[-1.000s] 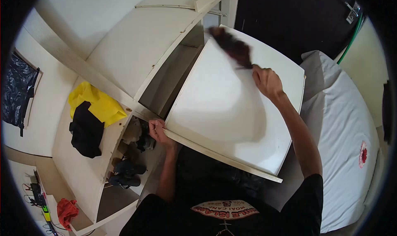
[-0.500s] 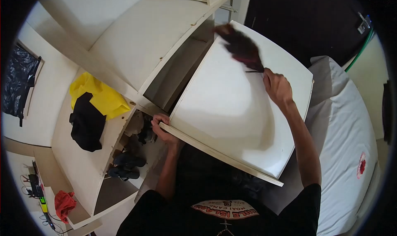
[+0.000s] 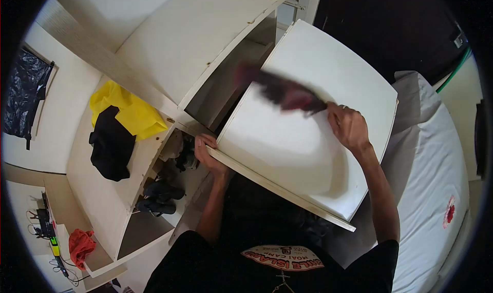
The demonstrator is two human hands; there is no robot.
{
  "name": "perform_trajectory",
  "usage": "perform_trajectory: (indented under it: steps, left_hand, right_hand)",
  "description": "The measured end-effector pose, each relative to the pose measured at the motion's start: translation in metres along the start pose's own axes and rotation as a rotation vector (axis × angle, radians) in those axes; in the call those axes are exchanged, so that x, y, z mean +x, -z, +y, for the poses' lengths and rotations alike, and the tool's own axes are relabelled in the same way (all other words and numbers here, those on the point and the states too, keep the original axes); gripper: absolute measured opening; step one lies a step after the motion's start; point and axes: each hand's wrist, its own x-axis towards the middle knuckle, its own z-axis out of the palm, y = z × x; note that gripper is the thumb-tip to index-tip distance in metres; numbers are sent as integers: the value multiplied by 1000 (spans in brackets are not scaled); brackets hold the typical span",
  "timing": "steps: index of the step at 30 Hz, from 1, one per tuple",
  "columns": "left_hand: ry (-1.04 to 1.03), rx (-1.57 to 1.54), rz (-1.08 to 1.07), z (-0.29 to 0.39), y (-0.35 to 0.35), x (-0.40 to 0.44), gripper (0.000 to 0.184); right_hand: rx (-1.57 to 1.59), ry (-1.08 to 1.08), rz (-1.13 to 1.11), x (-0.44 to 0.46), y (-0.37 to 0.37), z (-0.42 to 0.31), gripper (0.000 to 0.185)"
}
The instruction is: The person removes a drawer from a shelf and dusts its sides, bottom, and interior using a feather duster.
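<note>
My right hand (image 3: 349,126) is closed round the handle end of a feather duster (image 3: 292,94). Its dark brown and reddish feathers are blurred by motion and reach over the left side of a white cabinet panel (image 3: 318,62). My left hand (image 3: 209,154) grips the panel's near left corner, fingers curled over the raised edge strip (image 3: 287,190). The panel lies tilted across in front of me, beside a narrow open compartment (image 3: 215,95) of the cabinet.
On a shelf at left lie a yellow cloth bag (image 3: 146,121) and a black cloth (image 3: 110,149). Below are dark shoes (image 3: 162,190) and a red cloth (image 3: 81,247). A grey-white mattress (image 3: 431,164) stands at right, with a dark door (image 3: 385,26) behind.
The feather duster has swung down and left over the panel, its tip now nearer the open compartment. My right hand has moved slightly lower. My left hand keeps its hold on the corner.
</note>
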Motion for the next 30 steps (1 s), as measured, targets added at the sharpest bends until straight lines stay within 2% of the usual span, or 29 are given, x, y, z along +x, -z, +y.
perform_trajectory:
  steps: [2,3,4,6,8,11,15,16,19,20,23,24,27,28,30]
  left_hand:
    - [54,-128,72,3,-6,0,24]
    - [19,-119,92,1,-7,1,21]
    - [-14,-108,111,-1,-9,2,19]
    - [-29,-90,136,-2,-9,1,16]
    - [-1,-76,160,-2,-8,-1,17]
    - [-121,54,120,-4,-6,0,19]
    - [-79,12,187,-2,-9,1,21]
    - [-67,5,184,-1,-9,0,21]
    - [-65,-7,190,0,-10,-1,21]
    - [-60,-2,186,-1,-9,0,21]
    - [-58,-29,183,-3,-8,1,21]
    - [-55,-28,176,-4,-7,0,21]
    - [-60,-36,173,-9,-4,0,21]
    - [-68,-40,182,-7,-6,1,21]
    - [-75,32,204,-6,-6,0,22]
  right_hand:
    - [16,-51,-31,-8,-7,-7,16]
    - [25,-77,-45,-12,-8,-13,16]
    - [70,14,-82,-15,-3,-18,14]
    - [88,23,-73,-16,6,-22,15]
    - [93,-45,8,-18,1,-22,15]
    - [161,-88,-131,-28,1,-36,18]
    - [348,38,-222,-35,13,-49,24]
    - [379,-60,-173,-34,19,-55,21]
    - [408,-97,-181,-48,16,-70,19]
    - [463,-80,-270,-48,17,-74,19]
    - [377,49,-100,-55,18,-74,20]
    - [412,-93,-60,-54,14,-75,19]
    - [512,-235,-226,-56,18,-83,19]
    - [516,-166,-391,-52,26,-83,21]
    - [504,-157,-309,-54,25,-82,21]
